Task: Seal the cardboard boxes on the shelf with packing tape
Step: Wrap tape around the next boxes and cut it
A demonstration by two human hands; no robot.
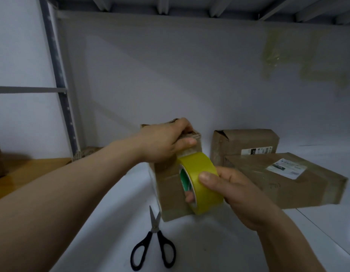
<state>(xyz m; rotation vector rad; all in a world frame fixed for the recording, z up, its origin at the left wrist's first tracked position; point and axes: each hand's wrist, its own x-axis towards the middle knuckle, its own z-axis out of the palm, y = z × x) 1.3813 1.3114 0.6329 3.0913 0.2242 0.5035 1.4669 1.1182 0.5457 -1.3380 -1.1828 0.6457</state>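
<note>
While the left hand [166, 142] clamps over the top of the small upright cardboard box [170, 185] on the white shelf [111, 222], thumb pinning what looks like the tape's free end, black-handled scissors [153, 244] lie just in front (blades closed). The yellow packing tape roll [201, 183] sits against the box's side, gripped by the right hand [239, 193]. The strip looks freshly anchored; next, pull the roll down, then cut. A labelled box [246, 142] and a flatter parcel [284, 179] stand to the right.
</note>
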